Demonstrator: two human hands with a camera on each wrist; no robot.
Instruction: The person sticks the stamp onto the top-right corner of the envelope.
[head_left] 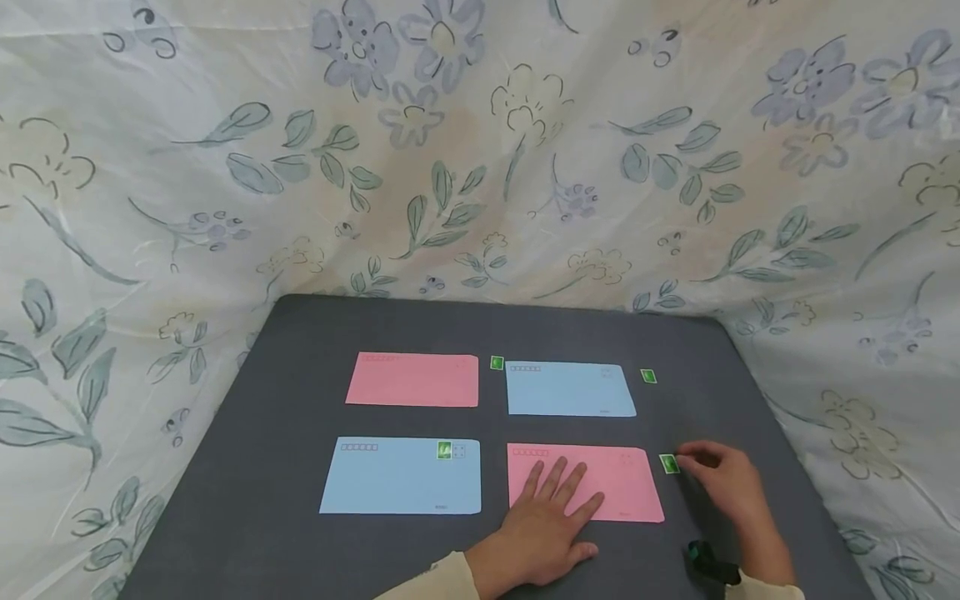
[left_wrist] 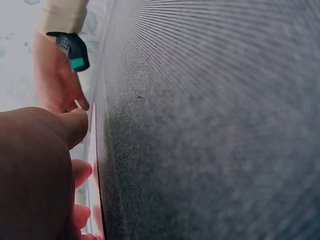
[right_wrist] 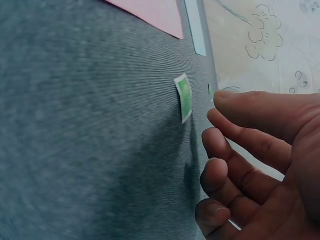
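Note:
My left hand (head_left: 547,529) lies with fingers spread on the near pink envelope (head_left: 630,483), pressing its lower left part. Beyond that envelope's right edge, my right hand (head_left: 723,479) hovers by a small green stamp (head_left: 670,464) with a white border. The right wrist view has the stamp (right_wrist: 184,98) on the table, apart from the loosely bent fingers (right_wrist: 216,172) and thumb. Nothing shows between them. In the left wrist view, the left thumb (left_wrist: 75,127) covers part of the scene, and the right hand (left_wrist: 55,82) appears behind it.
A blue envelope (head_left: 397,479) with a green stamp (head_left: 445,450) near its top right lies at near left. Behind are a pink envelope (head_left: 412,381) and a blue envelope (head_left: 570,390), with loose stamps (head_left: 497,363) beside them. Floral cloth (head_left: 450,167) surrounds the dark table (head_left: 247,467).

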